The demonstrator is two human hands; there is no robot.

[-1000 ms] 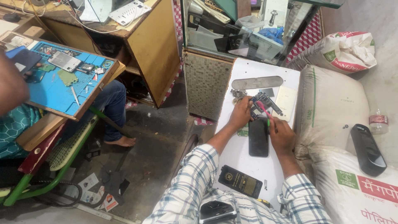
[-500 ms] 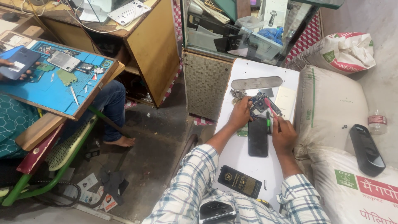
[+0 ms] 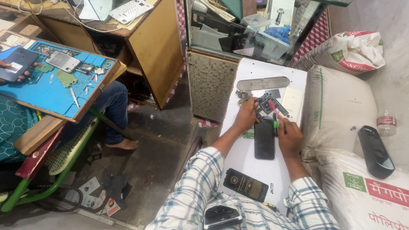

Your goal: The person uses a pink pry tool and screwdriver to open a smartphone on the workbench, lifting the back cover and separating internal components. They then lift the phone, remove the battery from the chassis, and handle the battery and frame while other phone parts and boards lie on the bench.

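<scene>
My left hand [image 3: 246, 116] grips a small dark phone circuit board [image 3: 267, 104] at the far side of a white board [image 3: 272, 76] that lies across my lap. In my right hand [image 3: 289, 135] is a pink and green screwdriver [image 3: 275, 114], its tip on the circuit board. A black phone body [image 3: 264, 139] lies flat between my two hands. Nearer to me, a second black phone [image 3: 246, 185] rests on the white board.
A grey metal strip [image 3: 263, 83] and a pale card [image 3: 292, 101] lie past the circuit board. White sacks [image 3: 341, 102] stand at the right, with a black case [image 3: 375, 151] and a bottle [image 3: 386, 123] on them. At the left another person's hand holds a phone [image 3: 16, 64] over a blue work mat [image 3: 55, 91].
My hands have stayed over the circuit board, the screwdriver shifting a little. At the left, the other person's hand has come back into view and rests the phone on the blue mat.
</scene>
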